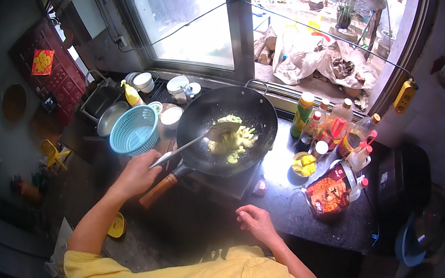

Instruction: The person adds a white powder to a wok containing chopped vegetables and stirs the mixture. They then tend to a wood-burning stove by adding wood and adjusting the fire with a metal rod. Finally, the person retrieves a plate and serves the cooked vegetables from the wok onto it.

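My left hand [140, 172] is closed around the handle of a metal spatula [181, 148], whose blade lies over chopped pale and green food [243, 138] in a black wok [203, 110]. The wok's wooden handle [158, 190] points down towards me, just right of that hand, and is not held. My right hand [253, 220] hangs in front of the counter's front edge with its fingers loosely curled, holding nothing. A small pinkish-red piece [260, 188], perhaps onion or garlic, lies on the counter beyond it.
A blue plastic colander [135, 129] stands left of the wok, near white bowls [143, 80] and a yellow squeeze bottle [131, 93]. On the right are several sauce bottles [338, 117], a bowl of yellow pieces [304, 165] and a red food packet [329, 191]. A window lies behind.
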Tool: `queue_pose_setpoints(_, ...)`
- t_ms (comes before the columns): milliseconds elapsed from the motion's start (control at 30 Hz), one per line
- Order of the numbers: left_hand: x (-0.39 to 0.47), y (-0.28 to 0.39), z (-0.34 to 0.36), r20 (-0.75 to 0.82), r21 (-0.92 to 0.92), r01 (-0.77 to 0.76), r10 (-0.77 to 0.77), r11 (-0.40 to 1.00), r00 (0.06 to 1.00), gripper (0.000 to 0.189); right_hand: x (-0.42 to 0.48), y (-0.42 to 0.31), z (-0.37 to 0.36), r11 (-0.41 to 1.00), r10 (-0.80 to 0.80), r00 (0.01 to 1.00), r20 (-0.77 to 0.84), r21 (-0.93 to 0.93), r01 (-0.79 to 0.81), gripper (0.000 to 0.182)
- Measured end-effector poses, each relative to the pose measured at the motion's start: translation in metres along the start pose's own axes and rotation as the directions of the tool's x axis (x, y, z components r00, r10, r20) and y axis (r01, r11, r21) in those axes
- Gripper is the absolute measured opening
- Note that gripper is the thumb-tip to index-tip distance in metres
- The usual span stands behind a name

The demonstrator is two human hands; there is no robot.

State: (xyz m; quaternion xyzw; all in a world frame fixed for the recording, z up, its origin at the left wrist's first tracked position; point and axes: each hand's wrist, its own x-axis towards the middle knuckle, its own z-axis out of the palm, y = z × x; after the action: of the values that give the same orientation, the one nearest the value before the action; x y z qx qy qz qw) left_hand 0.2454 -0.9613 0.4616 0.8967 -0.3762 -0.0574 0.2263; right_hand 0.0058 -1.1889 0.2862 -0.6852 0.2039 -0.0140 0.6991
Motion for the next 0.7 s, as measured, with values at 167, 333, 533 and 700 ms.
queue_pose_setpoints(167,-0.019,0.021,-0.010,0.118,0.076,0.035,-0.043,0.997,0.992,0.029,0.005,0.012,-0.005,1.000,0.020,0.999,-0.027,0.024,-0.020,0.023)
queue_pose_setpoints(333,0.007,0.017,0.033,-0.102,0.220,0.064,-0.042,0.973,0.994,0.027,0.005,0.007,-0.001,1.000,0.003,1.000,0.003,0.011,-0.003,0.024)
queue_pose_setpoints(533,0.036,0.020,0.074,-0.159,0.368,0.031,0.030,0.929,0.987,0.029,0.001,0.009,-0.001,1.000,-0.005,1.000,0.018,0.028,0.005,0.023)
queue_pose_setpoints(700,0.043,0.038,0.026,-0.059,0.347,-0.066,0.092,0.936,0.994,0.034,0.000,0.010,-0.007,0.998,0.043,0.999,0.005,0.045,-0.043,0.025)
